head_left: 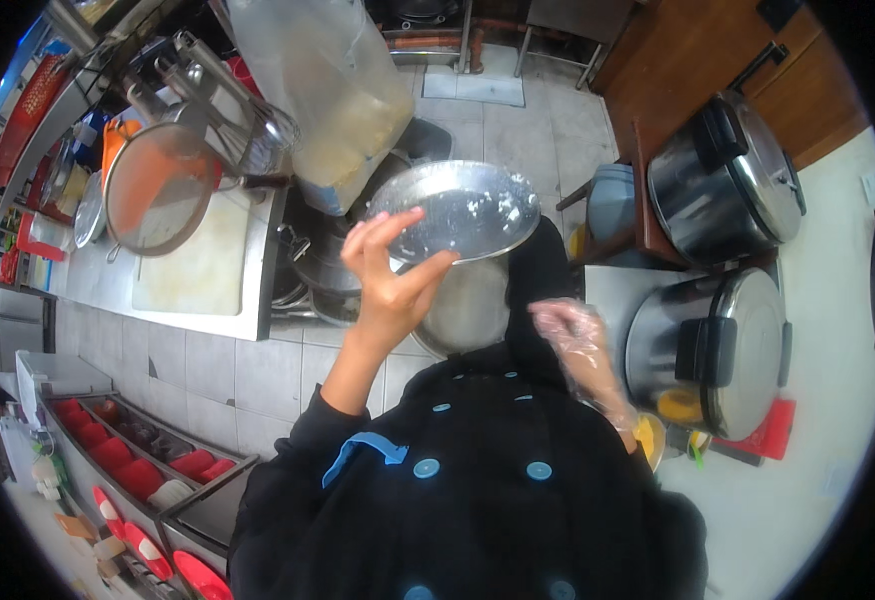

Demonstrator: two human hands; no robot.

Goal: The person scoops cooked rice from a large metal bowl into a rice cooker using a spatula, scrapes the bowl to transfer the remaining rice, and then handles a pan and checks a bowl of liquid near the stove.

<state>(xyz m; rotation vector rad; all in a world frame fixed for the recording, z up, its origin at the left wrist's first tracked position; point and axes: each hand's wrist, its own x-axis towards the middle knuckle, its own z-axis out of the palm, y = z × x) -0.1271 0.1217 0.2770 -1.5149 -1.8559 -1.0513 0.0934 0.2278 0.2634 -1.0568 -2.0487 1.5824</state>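
My bare left hand (390, 272) grips a shallow round metal plate (448, 205) near its left edge, its fingers over the inner face and the thumb at the near rim. White bits like rice grains stick to the plate's right side. Beneath it, partly covered, is a wide round metal pot (466, 305) low by the floor. My right hand (570, 333) wears a clear plastic glove and is held low beside my right leg. Its fingers are curled in; whether anything is inside them is hidden.
Two big steel rice cookers (710, 345) stand at the right. Left is a counter with a white cutting board (193, 270), a round strainer (160, 188) and whisks. A large clear plastic bag (323, 90) stands ahead. Shelves of red dishes (138, 480) are lower left.
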